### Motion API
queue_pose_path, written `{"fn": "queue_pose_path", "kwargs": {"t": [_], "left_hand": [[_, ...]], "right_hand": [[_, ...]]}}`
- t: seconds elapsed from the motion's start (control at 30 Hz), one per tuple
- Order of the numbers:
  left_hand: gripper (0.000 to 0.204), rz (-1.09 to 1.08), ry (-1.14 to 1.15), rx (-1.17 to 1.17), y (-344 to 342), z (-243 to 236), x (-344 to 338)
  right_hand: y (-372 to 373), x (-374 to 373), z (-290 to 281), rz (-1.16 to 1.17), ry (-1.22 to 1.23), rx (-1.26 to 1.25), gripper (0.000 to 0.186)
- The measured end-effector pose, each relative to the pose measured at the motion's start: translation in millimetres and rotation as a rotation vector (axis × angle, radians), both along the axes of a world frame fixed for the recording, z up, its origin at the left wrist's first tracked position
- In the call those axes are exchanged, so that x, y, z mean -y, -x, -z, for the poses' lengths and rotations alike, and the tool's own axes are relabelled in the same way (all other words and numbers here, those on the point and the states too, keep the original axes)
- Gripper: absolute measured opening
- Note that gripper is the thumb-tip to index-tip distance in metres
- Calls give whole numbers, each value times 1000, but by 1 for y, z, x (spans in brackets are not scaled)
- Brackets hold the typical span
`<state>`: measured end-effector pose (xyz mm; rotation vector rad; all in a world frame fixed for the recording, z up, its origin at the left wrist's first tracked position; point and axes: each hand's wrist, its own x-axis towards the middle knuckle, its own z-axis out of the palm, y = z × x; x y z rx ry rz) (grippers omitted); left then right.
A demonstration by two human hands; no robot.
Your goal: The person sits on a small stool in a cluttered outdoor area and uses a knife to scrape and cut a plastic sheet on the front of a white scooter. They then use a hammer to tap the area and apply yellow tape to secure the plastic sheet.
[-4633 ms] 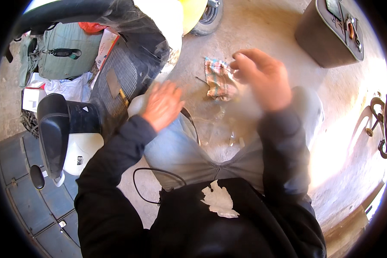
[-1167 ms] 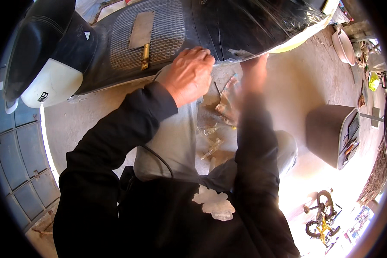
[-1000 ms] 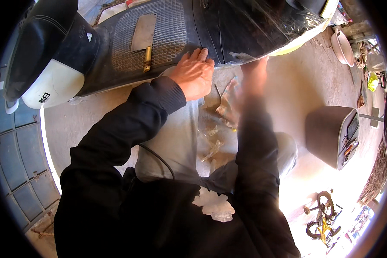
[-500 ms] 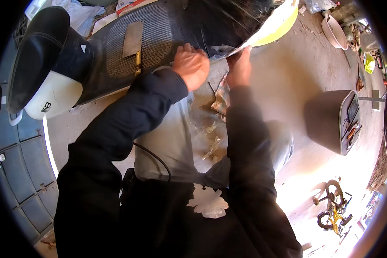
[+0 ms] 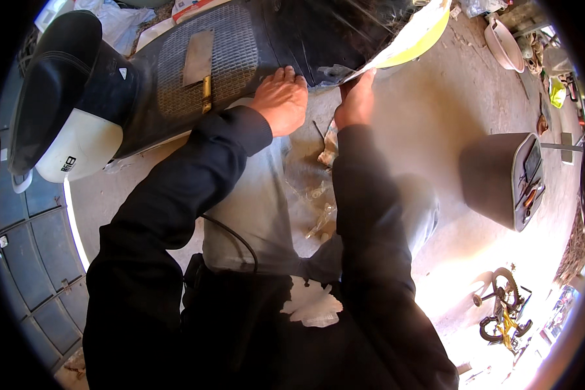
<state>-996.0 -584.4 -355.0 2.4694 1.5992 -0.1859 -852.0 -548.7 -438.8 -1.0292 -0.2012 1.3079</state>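
Observation:
A scooter with black bodywork lies across the top of the view. My left hand (image 5: 281,99) grips the near edge of its black panel (image 5: 276,45), fingers bent over the top and thumb hidden. To the right, my right hand (image 5: 356,101) is closed at the lower corner of the white and yellow front cover (image 5: 409,49), its thumb along the edge and its other fingers mostly hidden. Crumpled clear film (image 5: 335,74) shows on the black panel between my hands. A cleaver (image 5: 198,58) rests on the textured footboard (image 5: 237,49), left of my left hand.
The scooter's black seat (image 5: 52,71) and white rear cover (image 5: 81,146) are at the left. Wrappers (image 5: 322,218) lie on the floor between my knees. At the right stand a grey bin (image 5: 500,179) with tools on top, a pink basin (image 5: 504,45) and a small yellow bicycle (image 5: 506,315).
Both hands have shifted slightly left in the view, along with the scooter. My left hand sits a little farther from the right one, with its fingers straighter.

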Motion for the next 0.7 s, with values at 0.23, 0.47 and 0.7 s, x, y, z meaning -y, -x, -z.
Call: {"fn": "queue_pose_path", "kwargs": {"t": [0.23,0.47,0.7], "left_hand": [[47,0,-99,-16,-5,8,0],[43,-42,-79,153,8,12,-1],[36,49,-274,213,26,-21,46]], "right_hand": [[-2,-5,8,38,1,34,63],[-11,5,22,-87,170,703,52],[-83,61,-56,-107,108,405,22]]}}
